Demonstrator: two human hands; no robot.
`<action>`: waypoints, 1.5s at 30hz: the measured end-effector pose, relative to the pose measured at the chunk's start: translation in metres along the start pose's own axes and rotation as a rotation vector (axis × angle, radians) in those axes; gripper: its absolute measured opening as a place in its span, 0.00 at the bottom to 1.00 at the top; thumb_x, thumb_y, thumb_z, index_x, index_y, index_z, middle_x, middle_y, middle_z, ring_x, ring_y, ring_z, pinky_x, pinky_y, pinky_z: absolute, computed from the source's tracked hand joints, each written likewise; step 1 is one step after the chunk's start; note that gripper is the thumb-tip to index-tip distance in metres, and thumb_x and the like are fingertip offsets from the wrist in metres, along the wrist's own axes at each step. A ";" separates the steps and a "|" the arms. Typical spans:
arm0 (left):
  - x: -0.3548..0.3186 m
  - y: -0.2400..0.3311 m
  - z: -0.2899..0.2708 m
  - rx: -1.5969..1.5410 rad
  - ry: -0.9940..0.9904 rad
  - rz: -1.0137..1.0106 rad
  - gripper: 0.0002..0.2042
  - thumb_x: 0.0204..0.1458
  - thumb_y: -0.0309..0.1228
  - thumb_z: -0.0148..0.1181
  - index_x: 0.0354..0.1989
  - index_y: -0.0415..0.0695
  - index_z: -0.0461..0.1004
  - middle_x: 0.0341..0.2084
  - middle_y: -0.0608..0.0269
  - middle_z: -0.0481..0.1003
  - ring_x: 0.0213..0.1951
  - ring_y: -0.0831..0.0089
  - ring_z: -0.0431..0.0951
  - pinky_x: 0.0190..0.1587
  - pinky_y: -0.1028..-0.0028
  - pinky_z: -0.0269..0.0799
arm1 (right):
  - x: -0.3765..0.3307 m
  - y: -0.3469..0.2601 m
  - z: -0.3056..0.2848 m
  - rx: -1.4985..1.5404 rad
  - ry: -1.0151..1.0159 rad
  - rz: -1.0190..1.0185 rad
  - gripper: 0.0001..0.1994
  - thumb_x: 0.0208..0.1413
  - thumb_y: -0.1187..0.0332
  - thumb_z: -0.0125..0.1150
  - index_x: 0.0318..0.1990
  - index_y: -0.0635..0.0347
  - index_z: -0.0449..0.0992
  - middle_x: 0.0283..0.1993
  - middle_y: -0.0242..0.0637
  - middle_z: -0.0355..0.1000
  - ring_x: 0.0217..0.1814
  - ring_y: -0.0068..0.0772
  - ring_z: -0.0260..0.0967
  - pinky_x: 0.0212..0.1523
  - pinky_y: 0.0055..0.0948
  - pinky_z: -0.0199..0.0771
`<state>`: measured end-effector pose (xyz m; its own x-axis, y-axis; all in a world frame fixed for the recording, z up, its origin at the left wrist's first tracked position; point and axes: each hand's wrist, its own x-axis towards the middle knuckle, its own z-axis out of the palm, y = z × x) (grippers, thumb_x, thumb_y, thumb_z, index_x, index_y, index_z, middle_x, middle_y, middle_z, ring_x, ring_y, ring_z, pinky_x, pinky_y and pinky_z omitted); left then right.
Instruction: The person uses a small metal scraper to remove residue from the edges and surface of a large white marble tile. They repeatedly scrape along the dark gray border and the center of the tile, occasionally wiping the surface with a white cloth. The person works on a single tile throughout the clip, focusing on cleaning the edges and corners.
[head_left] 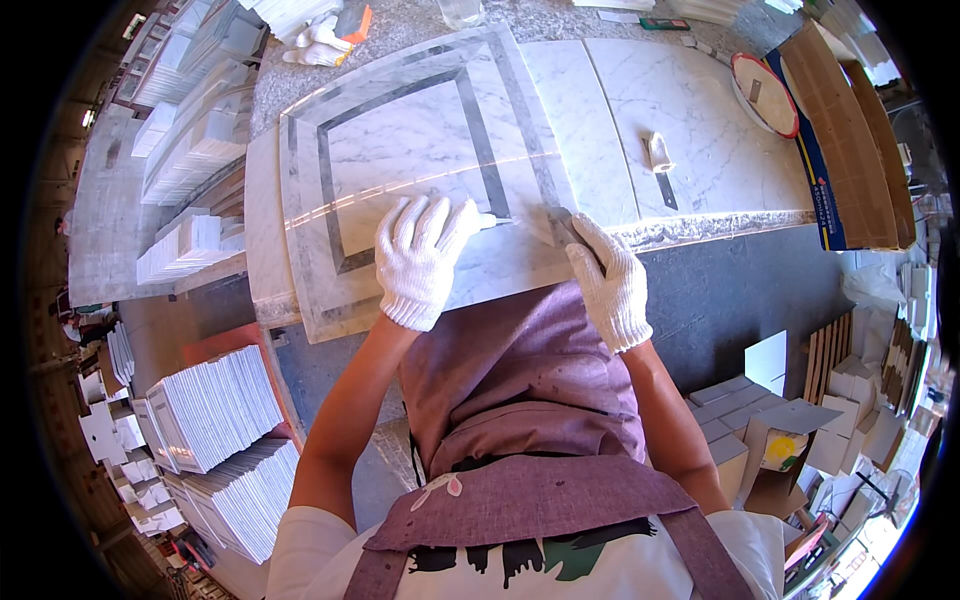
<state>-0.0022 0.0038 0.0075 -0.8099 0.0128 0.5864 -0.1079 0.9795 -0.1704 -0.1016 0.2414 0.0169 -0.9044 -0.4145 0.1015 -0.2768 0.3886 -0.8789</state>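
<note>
A square marble panel (400, 130) with dark grey inlaid bands lies tilted in front of me, its near edge against my apron. My left hand (418, 260), in a white knitted glove, rests on its near part with fingers spread forward and thumb toward the right. At the panel's near right edge is my gloved right hand (612, 285), fingers closed. A flat grey shape, perhaps a scraper blade, shows at its fingertips, but I cannot make it out against the grey band. Farther right lies a scraper (664, 185) with a white-wrapped handle.
Pale marble slabs (720, 130) cover the bench beneath. A round red-rimmed dish (765, 95) and a cardboard box (845, 140) stand at the right. Spare gloves (318, 42) lie at the back. Stacked tiles (215, 410) fill the left, with cartons (735, 405) low on the right.
</note>
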 end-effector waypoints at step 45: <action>0.199 0.018 0.126 -0.700 -0.117 -0.377 0.26 0.49 0.47 0.71 0.52 0.44 0.78 0.45 0.52 0.81 0.51 0.53 0.78 0.57 0.59 0.70 | 0.078 0.044 0.017 -0.240 0.348 -0.426 0.24 0.56 0.74 0.63 0.62 0.53 0.76 0.29 0.41 0.73 0.24 0.46 0.72 0.26 0.42 0.74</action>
<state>-0.2384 -0.0013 0.0212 -0.8505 -0.3275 0.4117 -0.0314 0.8128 0.5817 -0.1787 0.2119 -0.0218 -0.7398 -0.2965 0.6040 -0.6672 0.4394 -0.6015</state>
